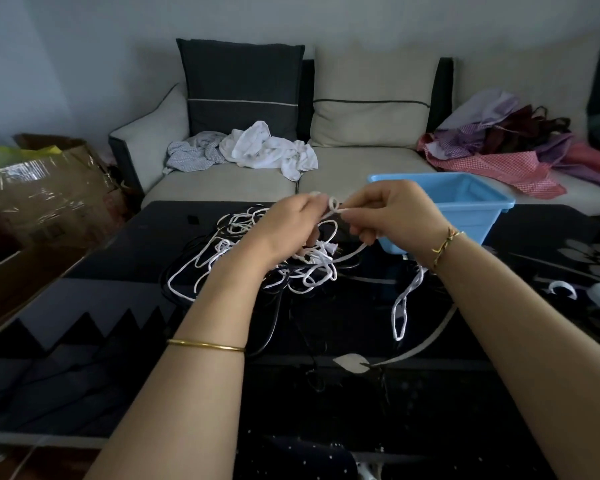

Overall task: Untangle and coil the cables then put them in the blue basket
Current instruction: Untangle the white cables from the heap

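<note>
the white cable [334,205] runs crosswise between the hands, a small loop at its middle, with the tangle [309,268] lying just below them. the left hand [290,225] and right hand [397,216] each pinch it, held level and close together; the blue basket [482,204] sits just beyond the right hand.

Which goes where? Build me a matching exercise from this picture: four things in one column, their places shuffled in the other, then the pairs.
1. blue plastic basket
2. crumpled white cloth
3. thin gold bangle
4. small raised loop of white cable

A. round the left forearm
B. pinched between the left hand and the right hand
C. on the dark glossy table
D. on the beige sofa seat

Pairs: 1-C, 2-D, 3-A, 4-B.
</note>
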Action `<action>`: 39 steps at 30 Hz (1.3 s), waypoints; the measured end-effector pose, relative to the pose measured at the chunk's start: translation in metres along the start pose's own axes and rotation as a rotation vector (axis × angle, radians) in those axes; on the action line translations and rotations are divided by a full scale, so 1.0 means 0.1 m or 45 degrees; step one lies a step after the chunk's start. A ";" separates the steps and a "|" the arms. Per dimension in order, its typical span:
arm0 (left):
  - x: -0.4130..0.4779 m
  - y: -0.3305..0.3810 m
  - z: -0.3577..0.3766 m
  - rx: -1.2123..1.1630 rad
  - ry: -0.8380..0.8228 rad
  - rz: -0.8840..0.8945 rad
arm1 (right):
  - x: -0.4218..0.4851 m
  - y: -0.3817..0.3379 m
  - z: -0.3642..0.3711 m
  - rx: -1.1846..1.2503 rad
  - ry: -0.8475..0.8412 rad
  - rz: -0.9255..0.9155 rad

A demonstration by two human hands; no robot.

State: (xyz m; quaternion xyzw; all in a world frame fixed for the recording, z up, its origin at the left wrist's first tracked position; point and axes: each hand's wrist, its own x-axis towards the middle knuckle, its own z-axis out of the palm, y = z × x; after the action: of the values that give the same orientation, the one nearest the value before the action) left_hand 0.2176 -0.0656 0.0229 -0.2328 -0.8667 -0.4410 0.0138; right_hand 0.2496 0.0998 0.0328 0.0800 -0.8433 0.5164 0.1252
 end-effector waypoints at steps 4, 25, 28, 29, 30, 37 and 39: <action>-0.03 0.00 -0.05 0.066 -0.147 -0.048 | 0.02 0.13 -0.07 0.057 0.238 0.030; 0.01 0.10 -0.22 -0.956 0.080 -0.366 | 0.10 0.56 0.20 -0.253 0.178 0.174; 0.04 0.09 -0.24 -0.945 0.261 -0.376 | 0.08 0.56 0.18 0.153 0.090 0.294; 0.04 0.10 -0.23 -0.928 0.318 -0.374 | 0.09 0.57 0.17 0.225 0.067 0.338; 0.04 0.12 -0.23 -0.911 0.381 -0.364 | 0.10 0.58 0.16 0.254 0.056 0.383; 0.03 0.21 -0.18 -0.979 0.631 -0.310 | 0.09 0.81 0.12 0.189 0.183 0.666; 0.04 0.23 -0.18 -1.065 0.670 -0.311 | 0.07 0.85 0.13 0.234 0.230 0.737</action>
State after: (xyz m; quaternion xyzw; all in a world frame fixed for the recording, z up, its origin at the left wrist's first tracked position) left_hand 0.2206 -0.0664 0.0528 0.0037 -0.6039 -0.7925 0.0855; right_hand 0.2192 0.1269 -0.0431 -0.1987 -0.7664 0.6095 0.0395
